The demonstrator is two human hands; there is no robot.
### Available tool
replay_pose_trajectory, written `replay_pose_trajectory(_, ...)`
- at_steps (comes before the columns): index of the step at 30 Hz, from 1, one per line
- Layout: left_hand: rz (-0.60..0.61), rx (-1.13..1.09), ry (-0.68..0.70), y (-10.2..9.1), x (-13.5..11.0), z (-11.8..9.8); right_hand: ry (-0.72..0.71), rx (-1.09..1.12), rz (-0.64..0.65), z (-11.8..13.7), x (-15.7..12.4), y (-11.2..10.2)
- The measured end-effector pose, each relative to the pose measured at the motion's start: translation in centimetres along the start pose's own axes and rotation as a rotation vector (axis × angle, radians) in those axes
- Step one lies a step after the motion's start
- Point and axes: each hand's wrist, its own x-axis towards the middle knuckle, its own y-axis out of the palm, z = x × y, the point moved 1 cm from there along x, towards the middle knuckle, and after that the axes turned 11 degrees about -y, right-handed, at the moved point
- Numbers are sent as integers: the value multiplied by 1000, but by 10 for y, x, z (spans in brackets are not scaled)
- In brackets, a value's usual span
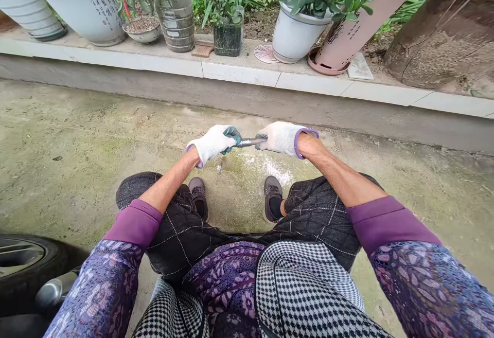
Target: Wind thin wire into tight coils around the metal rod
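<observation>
Both of my hands wear white knitted gloves with dark green palms and purple cuffs. Between them, a short grey metal rod (250, 142) lies nearly level above the ground, with a shiny ribbed stretch near its left end. My left hand (217, 140) is closed around the left end, and my right hand (281, 138) grips the other end. The gloves hide both tips, so I cannot tell the rod's exact kind. Below, white powder (276, 170) is scattered on the concrete ground (227, 199), and a small pale bit (219, 168) lies left of it.
Ahead runs a low tiled ledge (239, 75) bearing several potted plants, among them a white pot (295, 34) and a tall pink pot (343, 45). A brown clay jar (443, 39) stands far right. At lower left is a vehicle wheel (23, 258). My shoes (273, 194) flank the powder.
</observation>
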Motion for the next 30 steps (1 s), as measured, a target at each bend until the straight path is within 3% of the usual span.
replay_pose_trajectory(3,-16,-13,-15,1,0,1,59,-160,-9,4,-1,-3)
replay_pose_trajectory(6,-29,-71,-31,0,1,1,64,-139,-78,7,-2,-6)
replay_pose_trajectory(10,-2,-205,-34,-5,2,0,25,12,-180,8,-1,-10)
replay_pose_trajectory(14,11,-325,-53,-9,1,-3,82,257,-272,13,-1,-10)
replay_pose_trajectory(21,65,-418,-49,-12,0,-9,78,541,-305,23,-2,-6)
replay_pose_trajectory(28,93,-311,22,-19,-5,-8,20,256,-370,22,5,-6)
replay_pose_trajectory(30,83,-323,-8,-18,-4,-7,43,331,-366,22,3,-7)
